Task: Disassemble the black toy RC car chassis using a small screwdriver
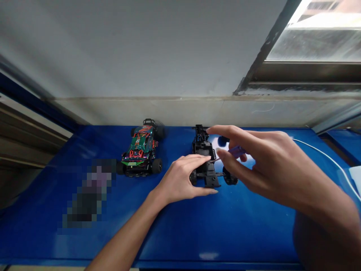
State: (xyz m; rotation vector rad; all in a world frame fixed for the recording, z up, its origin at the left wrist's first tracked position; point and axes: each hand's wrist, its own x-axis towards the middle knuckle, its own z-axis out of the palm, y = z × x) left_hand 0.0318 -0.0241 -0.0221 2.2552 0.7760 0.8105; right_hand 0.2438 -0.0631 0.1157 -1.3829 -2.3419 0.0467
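A bare black toy-car chassis (203,150) with black wheels stands on the blue table (197,233), just right of centre. My left hand (180,180) rests against its left side, fingers curled around the frame and a near wheel. My right hand (254,165) hovers over the chassis from the right, pinching a small screwdriver with a purple handle (237,151); its thin shaft points left onto the chassis top. A complete toy car with a green and red body (141,152) sits to the left, untouched.
A blurred dark object (88,192) lies on the table at the left. A white cable (327,158) runs along the right side. A grey wall and a window ledge (282,109) close off the back of the table.
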